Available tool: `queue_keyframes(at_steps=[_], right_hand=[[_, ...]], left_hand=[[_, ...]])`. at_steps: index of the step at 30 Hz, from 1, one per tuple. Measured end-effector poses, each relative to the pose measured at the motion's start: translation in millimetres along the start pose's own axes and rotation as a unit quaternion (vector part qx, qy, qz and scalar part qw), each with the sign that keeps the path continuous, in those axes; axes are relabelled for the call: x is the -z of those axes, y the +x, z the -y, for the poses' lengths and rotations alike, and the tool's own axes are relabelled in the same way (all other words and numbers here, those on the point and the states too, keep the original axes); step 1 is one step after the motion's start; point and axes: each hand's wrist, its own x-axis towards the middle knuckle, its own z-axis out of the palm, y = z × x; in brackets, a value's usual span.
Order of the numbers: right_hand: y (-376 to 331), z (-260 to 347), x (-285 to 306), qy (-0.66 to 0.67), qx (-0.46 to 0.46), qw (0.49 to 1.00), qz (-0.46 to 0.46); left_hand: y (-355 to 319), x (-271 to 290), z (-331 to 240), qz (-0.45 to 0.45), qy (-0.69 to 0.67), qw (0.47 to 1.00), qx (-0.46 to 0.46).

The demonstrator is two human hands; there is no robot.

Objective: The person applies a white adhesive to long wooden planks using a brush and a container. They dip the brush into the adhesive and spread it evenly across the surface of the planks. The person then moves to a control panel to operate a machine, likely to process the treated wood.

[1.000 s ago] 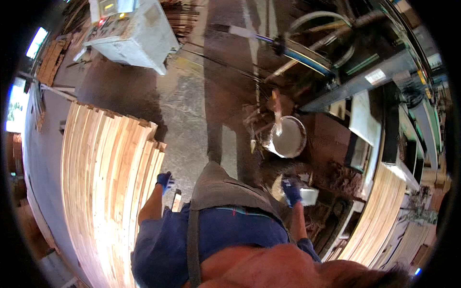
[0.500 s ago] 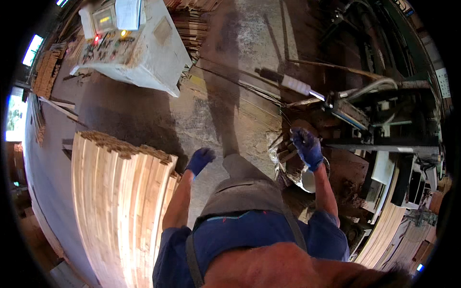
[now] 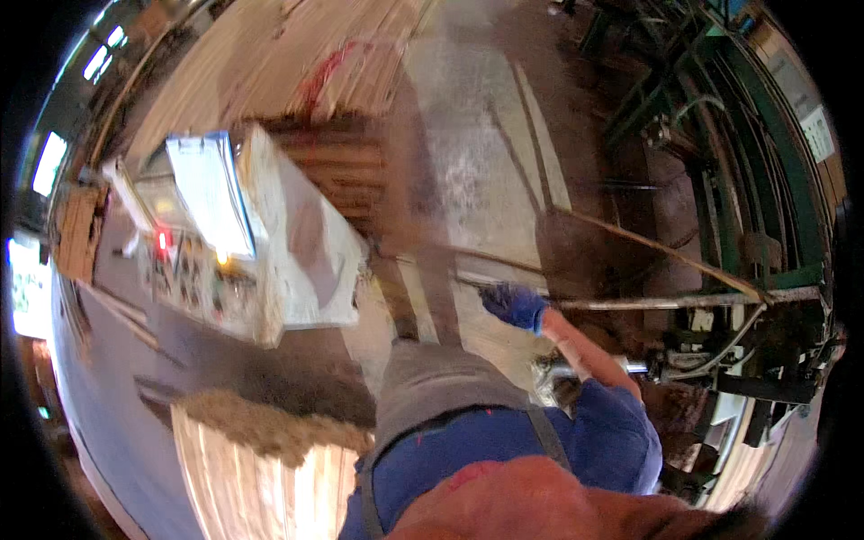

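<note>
My right hand (image 3: 515, 307), in a blue work glove, is out in front of my right side, its forearm reaching in from the right. Motion blurs it a little; its fingers look loosely apart and nothing shows in them. Past the hand are thin long strips (image 3: 490, 259) low over the floor; I see no grip on them. My left hand is out of view. Nearest my left side stands a stack of pale wooden boards (image 3: 270, 486), its far end rough and brown.
Ahead on the left is a white control cabinet (image 3: 310, 238) with lit buttons and a clipboard (image 3: 211, 193). Beyond lie stacked planks (image 3: 337, 171). On the right, a dark green machine frame (image 3: 720, 180) carries a long bar (image 3: 661, 252) jutting toward the walkway.
My view has shifted forward, bringing the cabinet and planks nearer. My right hand has swung inward to the left. My left hand has left the view.
</note>
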Motion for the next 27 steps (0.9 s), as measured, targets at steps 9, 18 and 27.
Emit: queue_keyframes(at_steps=[9,18,27], right_hand=[[-6,-262,-104,0.173,-0.427,0.856,0.235],[298,-439,35,0.319,-0.599,0.718,0.154],[816,-483,261,0.494,-0.252,0.832,-0.023]], left_hand=[[40,-307,-463,0.195,0.254,0.863,-0.391],[28,-521,-707,0.145,0.172,0.956,-0.187],[76,-697,-862,0.04,0.148,0.987,-0.039]])
